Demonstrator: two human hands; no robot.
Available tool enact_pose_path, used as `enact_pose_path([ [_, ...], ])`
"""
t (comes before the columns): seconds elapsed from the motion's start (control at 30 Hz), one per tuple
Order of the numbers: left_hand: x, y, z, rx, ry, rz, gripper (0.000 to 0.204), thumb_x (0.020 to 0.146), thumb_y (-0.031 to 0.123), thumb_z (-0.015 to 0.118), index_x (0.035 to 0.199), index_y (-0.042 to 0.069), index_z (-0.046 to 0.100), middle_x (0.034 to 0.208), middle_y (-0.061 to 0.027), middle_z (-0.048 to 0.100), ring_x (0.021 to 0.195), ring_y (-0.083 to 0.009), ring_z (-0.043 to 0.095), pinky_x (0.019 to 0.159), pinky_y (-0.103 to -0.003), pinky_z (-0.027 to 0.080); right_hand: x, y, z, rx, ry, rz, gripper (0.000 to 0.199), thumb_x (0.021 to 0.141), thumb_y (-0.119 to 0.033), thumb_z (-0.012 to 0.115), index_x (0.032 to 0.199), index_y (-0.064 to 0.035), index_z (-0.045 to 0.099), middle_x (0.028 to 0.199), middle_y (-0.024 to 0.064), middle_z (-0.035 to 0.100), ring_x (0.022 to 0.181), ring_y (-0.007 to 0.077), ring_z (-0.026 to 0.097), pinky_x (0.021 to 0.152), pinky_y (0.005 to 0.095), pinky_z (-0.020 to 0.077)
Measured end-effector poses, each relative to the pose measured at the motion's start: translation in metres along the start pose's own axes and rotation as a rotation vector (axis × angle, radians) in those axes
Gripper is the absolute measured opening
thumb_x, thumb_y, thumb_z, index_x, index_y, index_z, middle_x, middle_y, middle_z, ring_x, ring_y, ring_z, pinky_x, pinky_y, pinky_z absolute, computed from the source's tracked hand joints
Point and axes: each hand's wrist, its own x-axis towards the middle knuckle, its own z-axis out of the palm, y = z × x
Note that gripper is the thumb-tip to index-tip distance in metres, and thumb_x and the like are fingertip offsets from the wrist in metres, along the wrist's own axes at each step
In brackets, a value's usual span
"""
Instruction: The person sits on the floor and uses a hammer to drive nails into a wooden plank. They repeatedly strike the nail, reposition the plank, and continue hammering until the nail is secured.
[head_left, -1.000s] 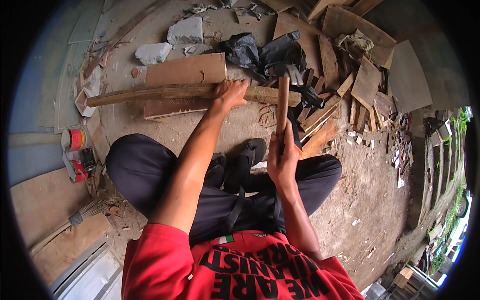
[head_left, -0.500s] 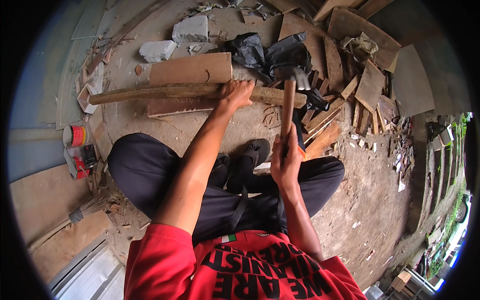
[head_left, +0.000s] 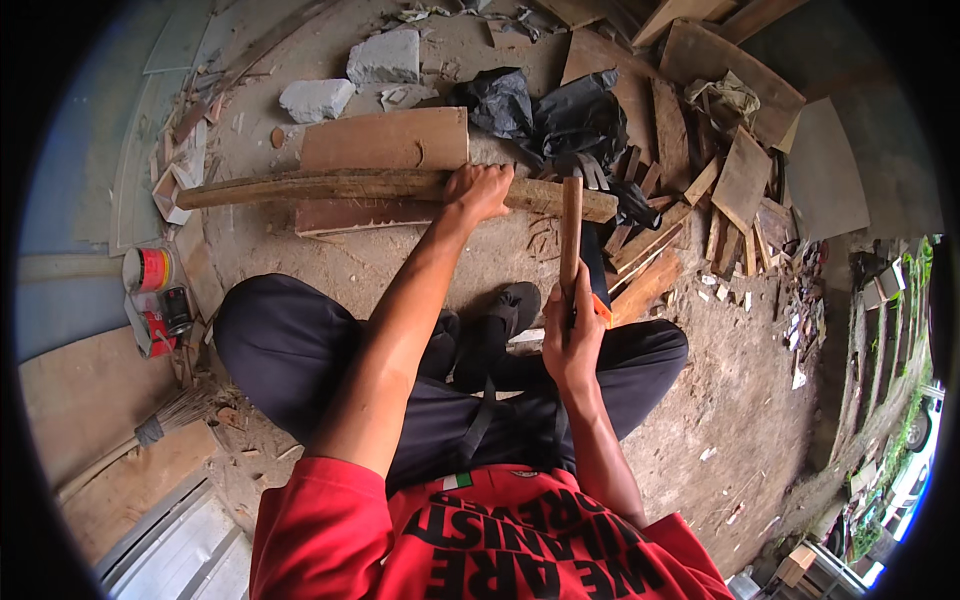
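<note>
My left hand (head_left: 480,192) is closed around a long, rough wooden plank (head_left: 330,186) near its right part. The plank lies crosswise over a flat brown board (head_left: 385,138), which shows on both its far and near sides. In my right hand (head_left: 574,335) is a claw hammer (head_left: 571,232), gripped low on its wooden handle. The hammer's metal head is by the plank's right end; whether it touches the wood I cannot tell. Something orange (head_left: 601,309) shows beside my right hand, mostly hidden.
Black plastic sheeting (head_left: 575,115) lies beyond the plank. Scrap wood (head_left: 740,175) is piled at the far right. Two pale blocks (head_left: 384,57) sit at the far left. Paint cans (head_left: 150,270) stand by the left wall. My bent legs (head_left: 290,340) are close below the plank.
The hammer's head has come down toward the plank's right end, with my right hand shifting only slightly. My left hand keeps its hold on the plank.
</note>
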Motion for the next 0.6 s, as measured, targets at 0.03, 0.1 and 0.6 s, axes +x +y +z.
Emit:
enact_pose_path([
  [0.03, 0.000, -0.001, -0.001, -0.011, -0.014, -0.024, 0.052, 0.065, 0.033, 0.087, 0.099, 0.006, 0.058, 0.091, -0.0153, 0.071, 0.085, -0.0338, 0.071, 0.073, -0.045, 0.057, 0.004, -0.003, 0.001, -0.005, -0.002, -0.001, 0.046, 0.097, -0.004, 0.053, 0.140, 0.0031, 0.040, 0.073, 0.0187, 0.059, 0.059, 0.0149, 0.057, 0.054, 0.0298, 0.0460],
  [0.1, 0.000, 0.001, 0.001, -0.034, 0.018, 0.011, 0.052, 0.066, 0.033, 0.087, 0.099, 0.006, 0.058, 0.091, -0.0149, 0.071, 0.085, -0.0338, 0.071, 0.073, -0.045, 0.057, -0.009, 0.034, 0.012, -0.031, 0.022, 0.001, 0.046, 0.096, -0.007, 0.055, 0.139, 0.0023, 0.042, 0.076, 0.0226, 0.061, 0.065, 0.0170, 0.063, 0.058, 0.0318, 0.0481],
  [0.6, 0.002, -0.021, -0.018, -0.370, -0.072, 0.181, 0.052, 0.079, 0.044, 0.070, 0.112, 0.005, 0.060, 0.100, -0.0185, 0.070, 0.095, -0.0355, 0.067, 0.084, -0.044, 0.052, -0.016, 0.058, 0.014, 0.247, 0.008, 0.195, 0.036, 0.093, -0.008, 0.062, 0.116, -0.0002, 0.036, 0.068, 0.0088, 0.059, 0.058, 0.0122, 0.056, 0.055, 0.0289, 0.0448],
])
